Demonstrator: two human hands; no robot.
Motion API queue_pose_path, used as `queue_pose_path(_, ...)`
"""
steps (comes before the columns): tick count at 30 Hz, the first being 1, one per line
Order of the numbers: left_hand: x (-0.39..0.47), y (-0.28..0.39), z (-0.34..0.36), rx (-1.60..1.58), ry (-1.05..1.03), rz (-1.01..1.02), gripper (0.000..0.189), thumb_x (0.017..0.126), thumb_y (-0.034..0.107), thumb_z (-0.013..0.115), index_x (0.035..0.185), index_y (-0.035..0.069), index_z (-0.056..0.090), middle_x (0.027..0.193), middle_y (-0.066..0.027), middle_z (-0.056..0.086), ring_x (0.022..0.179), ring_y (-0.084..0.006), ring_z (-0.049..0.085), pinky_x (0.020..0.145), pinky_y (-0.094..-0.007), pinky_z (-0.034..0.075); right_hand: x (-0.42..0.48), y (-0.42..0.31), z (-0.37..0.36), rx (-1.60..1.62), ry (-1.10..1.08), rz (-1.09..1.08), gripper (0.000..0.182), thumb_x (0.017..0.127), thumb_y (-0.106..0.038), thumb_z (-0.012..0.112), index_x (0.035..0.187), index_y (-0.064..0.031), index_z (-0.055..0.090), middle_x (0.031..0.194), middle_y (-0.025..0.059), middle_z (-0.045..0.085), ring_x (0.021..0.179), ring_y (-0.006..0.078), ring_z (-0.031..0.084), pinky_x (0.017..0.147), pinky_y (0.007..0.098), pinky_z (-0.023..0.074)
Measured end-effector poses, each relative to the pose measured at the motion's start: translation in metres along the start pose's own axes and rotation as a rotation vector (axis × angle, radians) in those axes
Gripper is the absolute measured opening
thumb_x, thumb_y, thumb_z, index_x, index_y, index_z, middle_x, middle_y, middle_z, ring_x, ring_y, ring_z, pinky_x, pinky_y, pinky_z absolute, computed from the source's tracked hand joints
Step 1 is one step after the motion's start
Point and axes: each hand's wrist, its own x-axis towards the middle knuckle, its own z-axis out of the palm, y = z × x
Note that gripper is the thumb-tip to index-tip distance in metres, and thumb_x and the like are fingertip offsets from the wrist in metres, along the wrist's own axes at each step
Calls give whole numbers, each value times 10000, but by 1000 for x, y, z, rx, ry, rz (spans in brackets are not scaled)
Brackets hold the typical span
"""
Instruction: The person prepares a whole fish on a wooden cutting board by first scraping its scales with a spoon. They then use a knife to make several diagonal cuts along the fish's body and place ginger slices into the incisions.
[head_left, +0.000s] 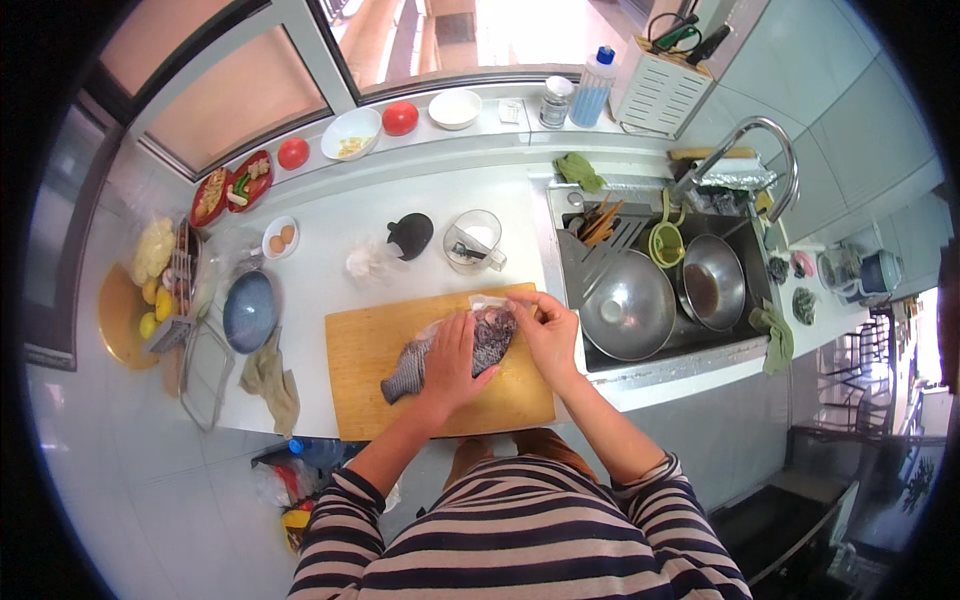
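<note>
A whole dark-scaled fish (495, 341) lies on a yellow wooden cutting board (367, 337), its tail towards the lower left. My left hand (450, 360) rests across the middle of its body and holds it against the board. At the fish's head end, a small whitish translucent piece (489, 301) sticks out; its material is unclear. The thumb and fingertips of my right hand (551, 330) come together at the edge of this piece and seem to pinch it, close to the fish's head. The left hand hides part of the fish's flank.
Behind the board stand a clear measuring cup (472, 244), a black lid-like object (411, 235) and a crumpled plastic bag (373, 261). A sink (750, 352) holding a wok (628, 315) adjoins the right side. Leftward are a blue-grey bowl (251, 311) and an egg bowl (281, 247).
</note>
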Motion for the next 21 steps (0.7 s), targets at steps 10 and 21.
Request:
queue_pose_path(10, -80, -10, 6, 33, 146, -239, 957, 877, 357, 772, 1568, -91, 286, 1605, -319, 342, 1488, -493, 332, 1252, -584, 223, 143, 35, 14, -141, 28, -38, 199, 886, -200, 795, 1064, -113, 819, 869, 23, 770, 732, 134, 670, 667, 297, 504)
queue_pose_path(21, 3, 12, 8, -9, 84, -149, 929, 882, 402, 754, 1559, -59, 315, 1568, -292, 400, 1465, -456, 374, 1246, -554, 251, 163, 45, 35, -576, -110, -281, 230, 898, -312, 778, 1087, -183, 796, 1110, 41, 706, 759, 251, 700, 736, 394, 547)
